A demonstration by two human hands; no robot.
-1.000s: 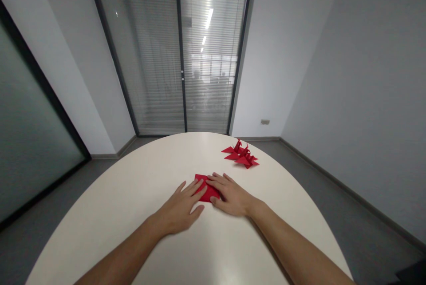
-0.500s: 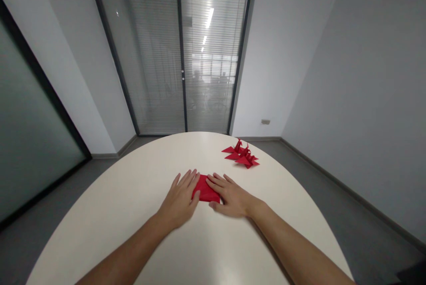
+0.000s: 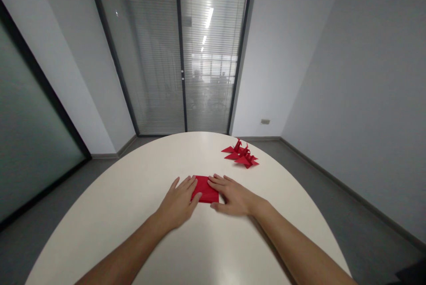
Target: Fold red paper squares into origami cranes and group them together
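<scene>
A folded red paper (image 3: 205, 190) lies flat on the white oval table (image 3: 133, 187) in front of me. My left hand (image 3: 178, 203) rests flat on the table with its fingers stretched out, touching the paper's left edge. My right hand (image 3: 233, 196) lies flat too, its fingertips pressing on the paper's right side. Neither hand lifts the paper.
Several finished red paper cranes (image 3: 241, 154) sit in a small pile farther back on the right of the table. Beyond the table's far edge is a glass door with blinds (image 3: 181, 54). Grey floor runs along both sides.
My left hand slid left off the top of the paper to its left edge, uncovering more of the red sheet. My right hand has barely shifted.
</scene>
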